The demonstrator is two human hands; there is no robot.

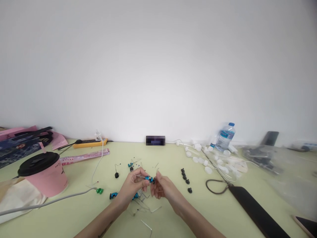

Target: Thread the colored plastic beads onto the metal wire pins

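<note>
My left hand (130,186) pinches a small blue metal fitting (148,178) with a thin wire sticking out to its left. The fingers of my right hand (163,185) close on the dark end of the same fitting, touching it from the right. A thin bent wire tip shows above the right thumb. Below the hands lie more blue fittings (113,195), partly covered by my left hand, among several bent metal rods. Behind the hands are a black knob on a bent wire (116,175) and another blue piece (130,164). A green knob (99,190) lies to the left.
Several black knobs (184,177) form a row on the right. White plastic pieces (208,170), a water bottle (225,137) and a long black case (257,211) lie beyond. At left are a pink cup (51,180), a yellow power strip (90,143) and a grey cable (61,198).
</note>
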